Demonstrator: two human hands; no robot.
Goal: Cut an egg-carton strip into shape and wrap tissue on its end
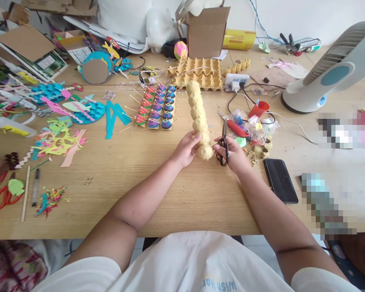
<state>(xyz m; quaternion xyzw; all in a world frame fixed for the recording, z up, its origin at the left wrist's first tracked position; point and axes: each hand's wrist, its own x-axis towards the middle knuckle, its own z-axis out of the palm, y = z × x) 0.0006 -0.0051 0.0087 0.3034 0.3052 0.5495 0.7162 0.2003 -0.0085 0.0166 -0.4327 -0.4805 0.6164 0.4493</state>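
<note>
Wooden table [182, 190], near centre: your left hand [187, 148] grips the near end of the yellow egg-carton strip [197, 109], and your right hand [235, 157], closed through the scissors [224, 136], rests just beside it. This appears to be the trimming stage. A further cut calls for open blades at the end cup.

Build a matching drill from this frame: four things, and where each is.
1 carton strip
2 scissors
3 phone
4 fan

a upright, far right on the desk
b in the right hand
c lying flat, right of the right hand
d held by the left hand

Pairs: 1-d, 2-b, 3-c, 4-a
</note>
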